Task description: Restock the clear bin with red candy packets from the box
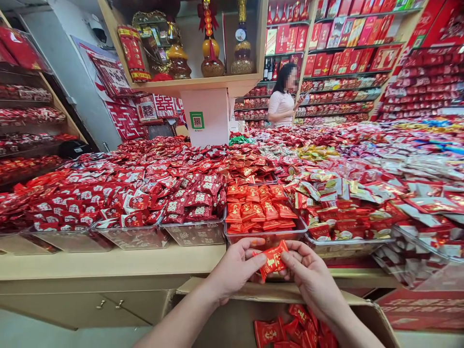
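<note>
Between my two hands is a red wrapped candy [272, 261] with gold lettering, its crimped ends pointing up right and down left. My left hand [237, 263] pinches its left side with the thumb in front. On the other side, my right hand [304, 263] grips the right end between thumb and fingers. Below them an open cardboard box [217, 321] holds more red packets [270, 332] of a similar look. Just beyond my hands stands a clear plastic bin [266, 236] with rows of matching red-orange packets [253, 211].
More clear bins [132, 238] of red packets line the counter [108, 263] on both sides. Over the counter hangs a display shelf [195, 84] with gourd-shaped ornaments, above a white box [206, 116] with a QR code. A person [282, 104] stands at the back near stocked shelves [344, 67].
</note>
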Demonstrator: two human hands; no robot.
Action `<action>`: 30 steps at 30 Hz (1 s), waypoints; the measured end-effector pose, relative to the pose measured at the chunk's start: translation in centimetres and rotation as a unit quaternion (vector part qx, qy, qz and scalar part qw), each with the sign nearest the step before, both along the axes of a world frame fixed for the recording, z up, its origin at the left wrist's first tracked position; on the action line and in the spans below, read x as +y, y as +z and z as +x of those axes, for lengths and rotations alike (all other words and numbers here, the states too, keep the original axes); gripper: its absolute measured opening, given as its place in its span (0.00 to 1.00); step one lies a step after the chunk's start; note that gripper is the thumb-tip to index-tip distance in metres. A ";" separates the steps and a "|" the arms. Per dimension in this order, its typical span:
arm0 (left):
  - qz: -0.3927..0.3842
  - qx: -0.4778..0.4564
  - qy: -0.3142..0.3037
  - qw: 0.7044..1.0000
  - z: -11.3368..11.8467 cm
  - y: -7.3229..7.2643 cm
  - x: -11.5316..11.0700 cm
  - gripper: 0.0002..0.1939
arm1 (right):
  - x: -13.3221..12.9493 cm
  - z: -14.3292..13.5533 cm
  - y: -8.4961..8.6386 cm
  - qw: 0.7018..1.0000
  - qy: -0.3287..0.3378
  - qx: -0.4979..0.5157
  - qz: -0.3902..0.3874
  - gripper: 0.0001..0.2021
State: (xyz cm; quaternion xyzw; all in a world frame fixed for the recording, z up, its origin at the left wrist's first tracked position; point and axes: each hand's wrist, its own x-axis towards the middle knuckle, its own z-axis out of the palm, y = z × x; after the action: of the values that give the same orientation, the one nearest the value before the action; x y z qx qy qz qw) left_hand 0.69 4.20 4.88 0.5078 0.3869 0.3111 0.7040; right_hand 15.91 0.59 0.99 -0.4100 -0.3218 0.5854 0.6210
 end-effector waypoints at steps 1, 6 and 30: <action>0.024 0.017 0.003 1.000 0.0 -0.1 0.0 0.21 | -0.1 -0.1 0.0 1.000 0.005 -0.010 0.002 0.16; 0.051 0.014 0.046 0.998 0.0 -0.4 0.2 0.21 | -0.3 -0.3 -0.2 0.999 0.001 -0.029 0.034 0.19; 0.071 -0.079 0.083 0.991 0.2 -0.8 -0.4 0.18 | 0.3 -0.7 0.5 0.971 0.012 -0.223 0.084 0.10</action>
State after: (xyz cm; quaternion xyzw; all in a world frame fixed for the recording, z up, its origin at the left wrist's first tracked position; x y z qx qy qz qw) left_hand 0.87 3.82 4.05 0.4968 0.3472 0.4342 0.6664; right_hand 15.24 0.88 1.53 -0.4727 -0.5047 0.4575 0.5590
